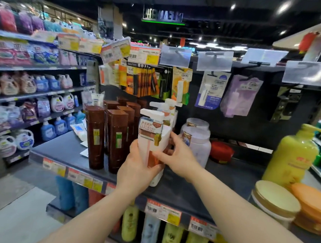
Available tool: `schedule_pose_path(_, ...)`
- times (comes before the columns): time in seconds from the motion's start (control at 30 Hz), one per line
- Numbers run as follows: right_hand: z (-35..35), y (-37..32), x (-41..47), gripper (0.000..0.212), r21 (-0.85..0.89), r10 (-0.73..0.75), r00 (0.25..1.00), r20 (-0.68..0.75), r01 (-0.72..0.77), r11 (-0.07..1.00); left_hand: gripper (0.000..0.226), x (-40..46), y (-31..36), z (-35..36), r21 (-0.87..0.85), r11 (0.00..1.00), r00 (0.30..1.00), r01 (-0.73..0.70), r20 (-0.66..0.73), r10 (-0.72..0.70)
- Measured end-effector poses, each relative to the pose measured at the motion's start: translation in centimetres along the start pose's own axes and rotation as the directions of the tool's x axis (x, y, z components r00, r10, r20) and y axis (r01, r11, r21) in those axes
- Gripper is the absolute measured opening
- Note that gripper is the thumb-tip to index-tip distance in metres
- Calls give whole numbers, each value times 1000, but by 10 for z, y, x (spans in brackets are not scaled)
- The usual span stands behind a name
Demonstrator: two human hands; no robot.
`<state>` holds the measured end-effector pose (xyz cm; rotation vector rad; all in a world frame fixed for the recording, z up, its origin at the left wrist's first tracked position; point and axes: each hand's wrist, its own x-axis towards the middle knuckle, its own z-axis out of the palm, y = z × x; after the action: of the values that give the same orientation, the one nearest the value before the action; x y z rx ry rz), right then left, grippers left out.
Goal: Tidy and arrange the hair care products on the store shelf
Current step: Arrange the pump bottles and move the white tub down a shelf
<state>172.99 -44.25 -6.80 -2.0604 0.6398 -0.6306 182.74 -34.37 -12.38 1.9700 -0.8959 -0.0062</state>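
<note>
On the dark shelf [228, 174], both hands gripping white pump bottle [153, 137], upright

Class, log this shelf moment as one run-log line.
left hand: grips white pump bottle | right hand: holds its side | bottle: front of dark shelf

left hand [137, 168] grips the lower front of a white pump bottle with an orange label [152, 139] | right hand [176, 156] holds its right side | bottle upright at the dark grey shelf [60, 149] front | tall brown square-capped bottles [106, 135] just left | pale lilac jar [198, 140] right | yellow pump bottle [293, 155] far right
</note>
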Motion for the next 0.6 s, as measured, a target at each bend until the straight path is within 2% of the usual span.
schedule_pose_path(0.2,6,1,2,86,0,-16,1000,8,16,1000,89,7,-4,-3,-16,1000,1000,-16,14,17)
schedule_pose_path(0.6,11,0,8,85,-17,-13,1000,-1,13,1000,98,13,-10,-3,-13,1000,999,-22,24,22)
